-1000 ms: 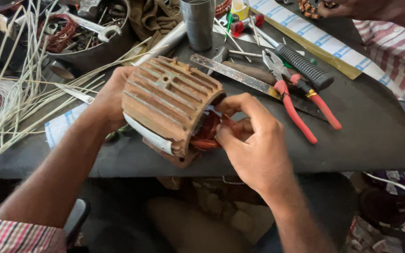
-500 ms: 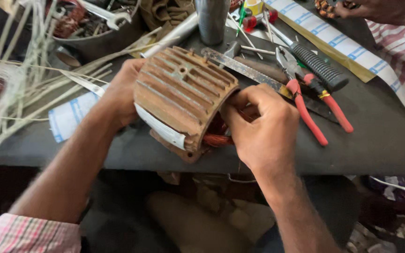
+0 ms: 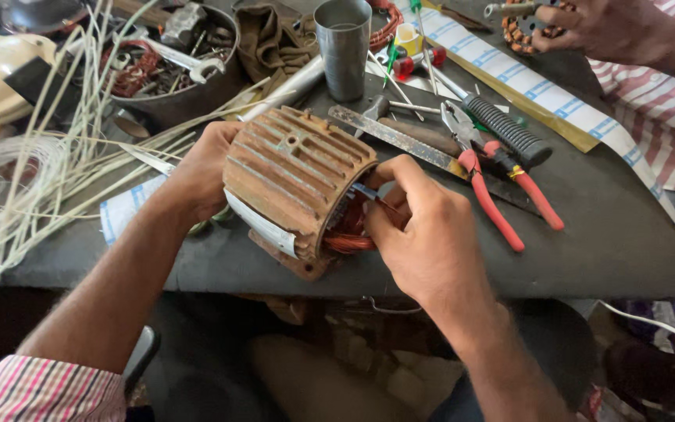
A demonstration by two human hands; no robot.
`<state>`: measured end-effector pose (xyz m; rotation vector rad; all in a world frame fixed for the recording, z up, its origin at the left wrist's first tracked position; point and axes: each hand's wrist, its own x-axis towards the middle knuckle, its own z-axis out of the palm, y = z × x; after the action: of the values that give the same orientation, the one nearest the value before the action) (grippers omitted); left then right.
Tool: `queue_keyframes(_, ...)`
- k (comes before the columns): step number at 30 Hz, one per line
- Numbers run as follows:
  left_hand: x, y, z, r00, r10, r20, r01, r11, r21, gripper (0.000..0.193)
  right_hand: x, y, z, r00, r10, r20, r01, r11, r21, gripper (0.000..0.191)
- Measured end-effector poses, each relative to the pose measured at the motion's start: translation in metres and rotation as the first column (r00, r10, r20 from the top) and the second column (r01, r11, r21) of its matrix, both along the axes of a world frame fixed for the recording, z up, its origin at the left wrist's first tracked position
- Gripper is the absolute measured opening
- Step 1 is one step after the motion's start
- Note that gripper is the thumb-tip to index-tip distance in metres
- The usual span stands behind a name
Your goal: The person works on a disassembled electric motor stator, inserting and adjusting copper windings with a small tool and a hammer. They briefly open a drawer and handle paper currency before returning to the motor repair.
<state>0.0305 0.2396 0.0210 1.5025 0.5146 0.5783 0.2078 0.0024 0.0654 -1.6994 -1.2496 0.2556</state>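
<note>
Lying on its side at the near edge of the dark workbench (image 3: 626,242), the rusty ribbed motor housing (image 3: 294,184) presents its open end to the person's right, so that the copper windings (image 3: 347,234) inside can be reached. The left hand (image 3: 201,168) is spread flat against the closed far side of the housing, which appears to brace it against rolling. The right hand (image 3: 419,227) is curled at the open mouth, thumb and fingers pinching a small flat strip (image 3: 366,190) at the rim above the windings; what the strip is made of cannot be told.

To the right of the housing, red-handled pliers (image 3: 494,191) lie on the bench beside a tool with a black ribbed grip (image 3: 505,133), and a long metal file or rule (image 3: 423,152) runs behind them. Behind the housing stands a steel cup (image 3: 344,47). To the left of the housing, a bundle of pale thin rods (image 3: 64,164) fans across the bench, with a metal bowl of spanners and scrap (image 3: 169,66) beyond it.

At the far right of the housing, another person's hand (image 3: 595,27), above a striped sleeve, holds a small wound part, well apart from the housing.
</note>
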Motion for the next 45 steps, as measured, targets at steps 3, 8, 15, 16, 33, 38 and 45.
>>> queue_keyframes(3,0.0,0.003,0.005,0.999,-0.051,-0.002,0.051,0.994,0.1,0.023,0.001,-0.002,0.009,0.996,0.02,-0.087,-0.028,0.996,-0.087,0.023)
queue_keyframes(8,0.001,0.0,0.008,0.999,-0.054,-0.002,0.054,0.993,0.109,0.029,-0.011,-0.005,0.004,0.997,-0.036,0.064,0.024,0.984,0.178,0.017)
queue_keyframes(15,0.004,-0.014,0.006,0.997,0.078,0.014,-0.077,0.995,-0.066,0.018,-0.015,-0.005,-0.01,0.932,-0.162,0.325,0.082,0.965,0.249,0.011)
queue_keyframes(16,0.004,-0.015,0.008,0.997,0.071,0.011,-0.07,0.996,-0.049,0.018,-0.016,-0.005,-0.01,0.928,-0.162,0.335,0.079,0.965,0.249,0.011)
queue_keyframes(33,0.0,-0.019,0.015,0.986,-0.037,0.163,0.05,0.996,-0.075,0.042,-0.014,0.006,-0.002,0.947,-0.053,0.315,-0.012,0.98,0.201,0.016)
queue_keyframes(38,0.003,-0.02,0.02,0.992,-0.037,0.12,0.048,0.995,-0.087,0.042,-0.008,0.005,0.006,0.998,0.0,0.066,0.0,1.0,0.007,0.02)
queue_keyframes(45,0.007,-0.008,0.022,0.997,-0.066,-0.041,0.069,0.994,0.085,0.032,-0.004,-0.007,0.003,0.997,-0.078,-0.001,0.078,0.992,-0.099,0.023)
